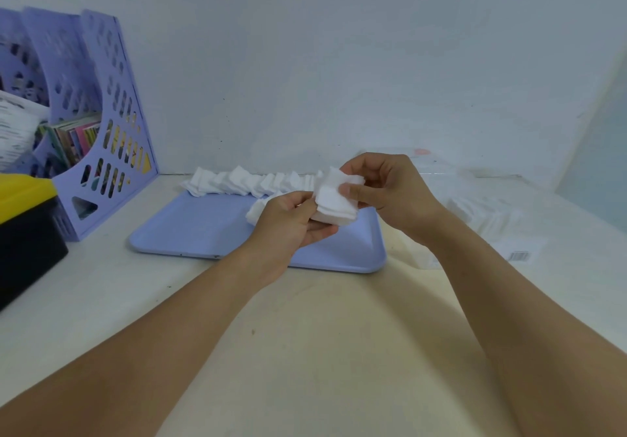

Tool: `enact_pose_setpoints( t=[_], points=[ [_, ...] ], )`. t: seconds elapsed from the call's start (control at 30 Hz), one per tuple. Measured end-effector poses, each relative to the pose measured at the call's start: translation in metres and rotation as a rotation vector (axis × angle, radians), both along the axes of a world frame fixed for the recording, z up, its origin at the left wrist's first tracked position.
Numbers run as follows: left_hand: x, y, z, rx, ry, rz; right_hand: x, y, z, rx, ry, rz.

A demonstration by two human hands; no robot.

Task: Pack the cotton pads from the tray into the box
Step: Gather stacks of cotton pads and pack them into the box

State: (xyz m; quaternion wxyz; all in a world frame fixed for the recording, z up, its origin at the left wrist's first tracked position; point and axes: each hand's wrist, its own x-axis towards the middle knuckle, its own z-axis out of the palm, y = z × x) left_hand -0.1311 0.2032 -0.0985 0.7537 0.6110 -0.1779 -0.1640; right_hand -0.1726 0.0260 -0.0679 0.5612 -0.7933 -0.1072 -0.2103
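Observation:
A small stack of white square cotton pads (334,201) is held above the right part of the lilac tray (203,229). My left hand (288,223) grips the stack from below and the left. My right hand (383,189) pinches it from the right, thumb on the top pad. A long row of cotton pads (251,182) lies along the tray's far edge. Right of the tray stands a clear plastic box (488,219) with white pads inside and a barcode label.
A lilac perforated file holder (101,124) with books stands at the back left. A black box with a yellow lid (23,223) sits at the left edge. A white wall rises close behind the table (305,335).

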Motion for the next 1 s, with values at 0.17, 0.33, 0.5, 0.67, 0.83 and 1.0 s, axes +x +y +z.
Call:
enact_pose_setpoints(
  t=[0.17, 0.33, 0.5, 0.67, 0.83, 1.0],
  points=[
    [0.001, -0.001, 0.005, -0.117, 0.172, -0.024, 0.002, 0.002, -0.001, -0.011, -0.034, -0.043],
    [0.001, 0.001, 0.005, -0.131, 0.136, -0.082, 0.001, 0.000, 0.000, 0.025, -0.002, -0.022],
    [0.002, 0.002, 0.003, -0.056, 0.073, -0.069, 0.001, -0.003, 0.000, -0.003, 0.018, -0.038],
    [0.002, 0.000, 0.001, -0.024, 0.035, -0.034, 0.002, -0.002, -0.001, 0.053, 0.020, -0.040],
    [0.004, 0.001, 0.000, -0.058, 0.074, 0.024, 0.002, -0.003, 0.002, 0.302, 0.040, -0.049],
    [0.004, 0.001, 0.000, -0.070, 0.099, 0.054, -0.004, -0.006, 0.009, 0.242, 0.060, 0.060]
  ],
)
